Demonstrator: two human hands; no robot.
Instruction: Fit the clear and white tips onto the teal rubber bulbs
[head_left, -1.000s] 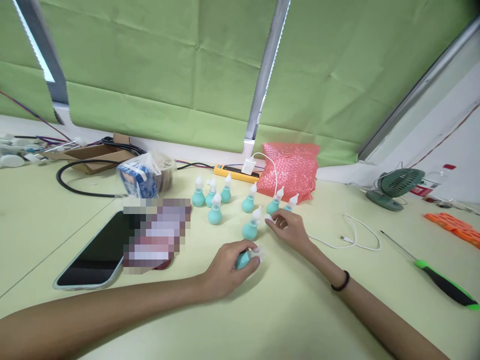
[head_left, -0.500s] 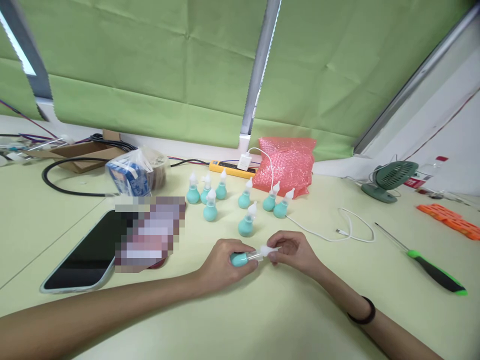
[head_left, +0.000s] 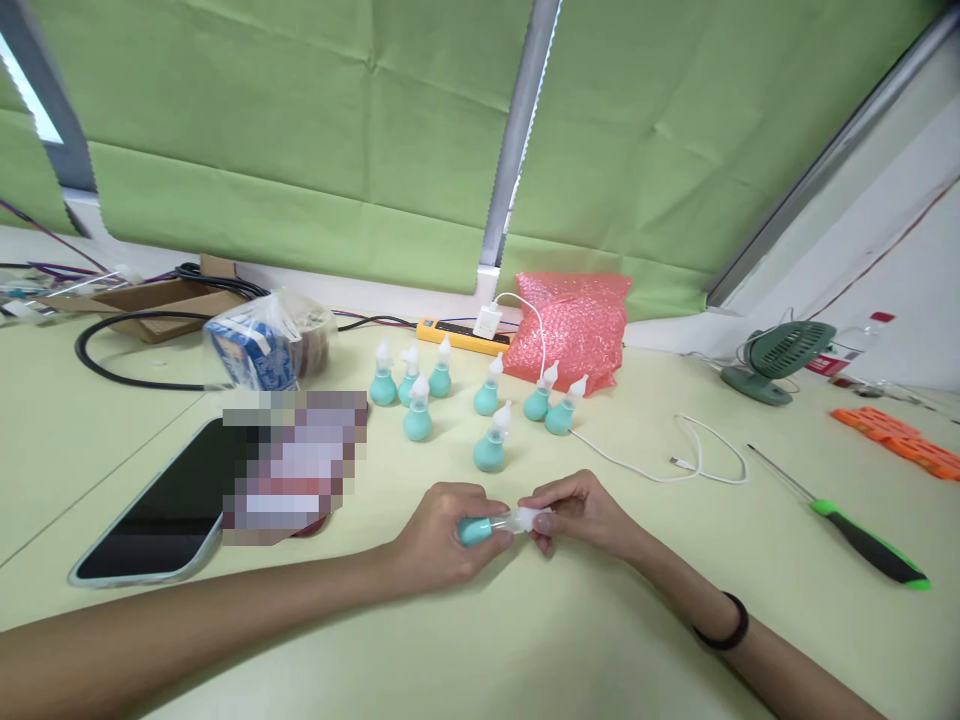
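Observation:
My left hand (head_left: 444, 535) is wrapped round the teal bulb of a nasal aspirator (head_left: 474, 530), which lies sideways with its clear neck pointing right. At the other end, my right hand (head_left: 581, 515) pinches the white tip (head_left: 531, 519) between thumb and fingers, covering part of it. The tip sits against the clear neck; whether it is fully seated I cannot tell. Several like aspirators stand beyond my hands, teal bulbs down and white tips up. The nearest aspirator (head_left: 490, 452) is just past my hands, and another aspirator (head_left: 418, 422) stands to its left.
Two phones lie at left, one a dark-screened phone (head_left: 150, 515). Behind are a bagged blue package (head_left: 255, 350), a yellow power strip (head_left: 461, 338) and a pink bubble-wrap bag (head_left: 566, 330). A white cable (head_left: 637, 470), a screwdriver (head_left: 862, 540) and a green fan (head_left: 787, 355) are at right.
My right hand has moved slightly left and down, bringing the white tip closer to my left hand, and its fingers now cover more of the tip. The left hand keeps its grip.

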